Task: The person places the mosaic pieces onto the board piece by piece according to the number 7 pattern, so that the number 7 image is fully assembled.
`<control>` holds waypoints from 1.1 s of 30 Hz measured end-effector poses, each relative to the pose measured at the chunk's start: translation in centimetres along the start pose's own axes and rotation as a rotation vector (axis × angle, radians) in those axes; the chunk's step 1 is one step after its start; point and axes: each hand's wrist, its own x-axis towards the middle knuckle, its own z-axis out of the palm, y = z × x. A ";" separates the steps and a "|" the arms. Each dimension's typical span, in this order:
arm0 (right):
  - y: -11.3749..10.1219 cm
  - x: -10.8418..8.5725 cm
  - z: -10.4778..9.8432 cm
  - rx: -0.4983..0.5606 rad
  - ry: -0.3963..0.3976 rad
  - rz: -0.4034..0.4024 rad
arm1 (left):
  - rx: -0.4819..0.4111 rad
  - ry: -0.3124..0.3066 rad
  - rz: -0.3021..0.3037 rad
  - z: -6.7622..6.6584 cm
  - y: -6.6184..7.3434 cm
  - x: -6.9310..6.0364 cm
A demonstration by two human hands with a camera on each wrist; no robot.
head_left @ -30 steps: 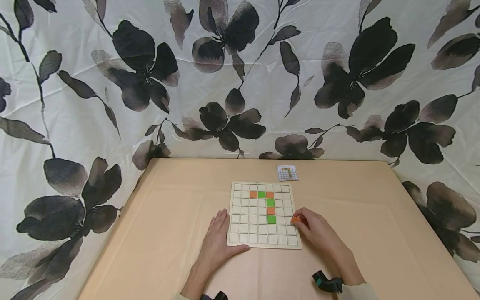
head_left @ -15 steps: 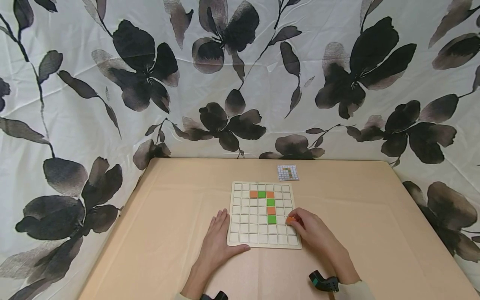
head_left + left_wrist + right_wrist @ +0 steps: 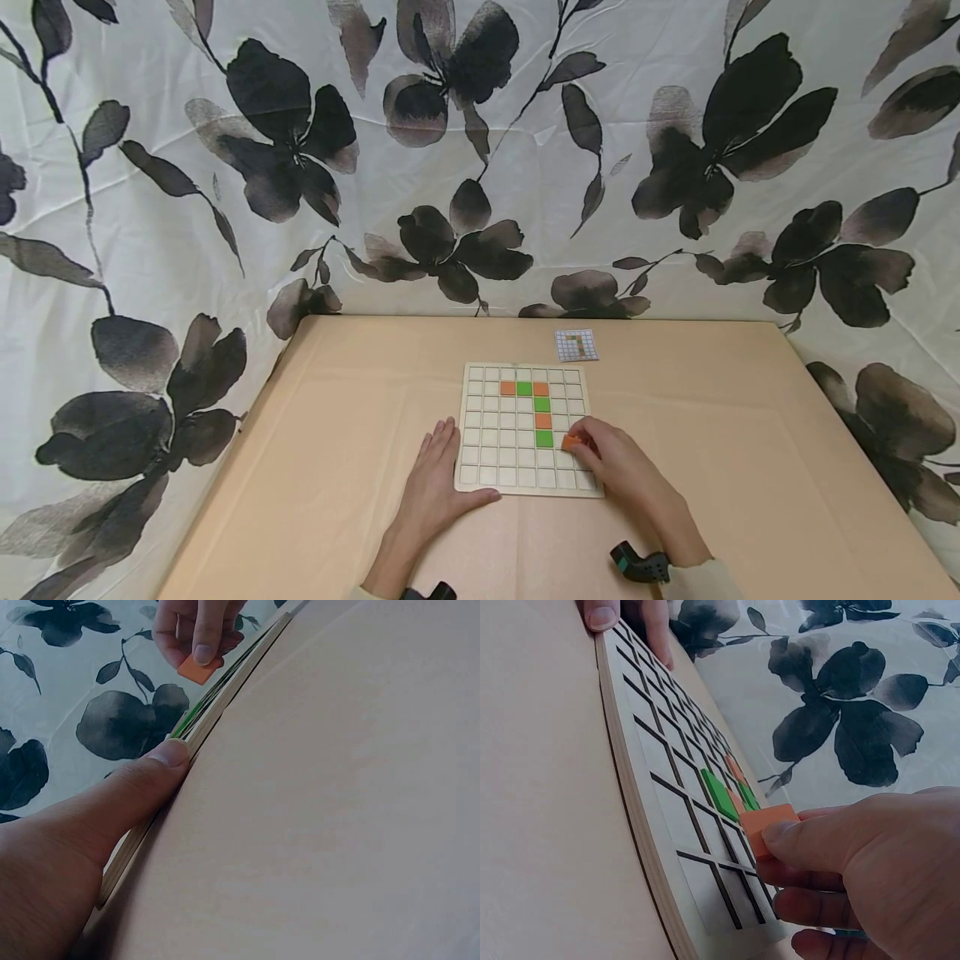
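Observation:
A wooden grid board [image 3: 487,457] lies on the table, with orange and green square tiles in its cells: a row of three near the top and a column running down from the row's right end. The lowest tile in that column is a green tile [image 3: 543,438]. Over the board's right part, my right hand [image 3: 618,458] pinches an orange tile [image 3: 769,829] between thumb and fingers, above the surface. My left hand [image 3: 435,492] rests flat along the board's left edge, its fingers straight and its thumb [image 3: 169,754] against the near edge.
A small printed card [image 3: 576,345] with a coloured grid pattern lies behind the board on the table [image 3: 337,400]. A floral cloth [image 3: 525,167] hangs behind and beside the table. Both wrists wear black devices.
My right hand has moved left with the orange tile, from the board's right edge to over its cells, close to the lowest green tile. The left hand has stayed in place.

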 end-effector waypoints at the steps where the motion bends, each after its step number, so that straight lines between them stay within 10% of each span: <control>1: 0.0 0.0 0.1 -0.002 -0.001 -0.007 | 0.000 -0.003 -0.001 0.0 0.0 0.0; 33: -1.1 -0.2 2.5 -0.048 0.008 -0.123 | -0.007 -0.001 -0.003 0.0 -0.2 0.0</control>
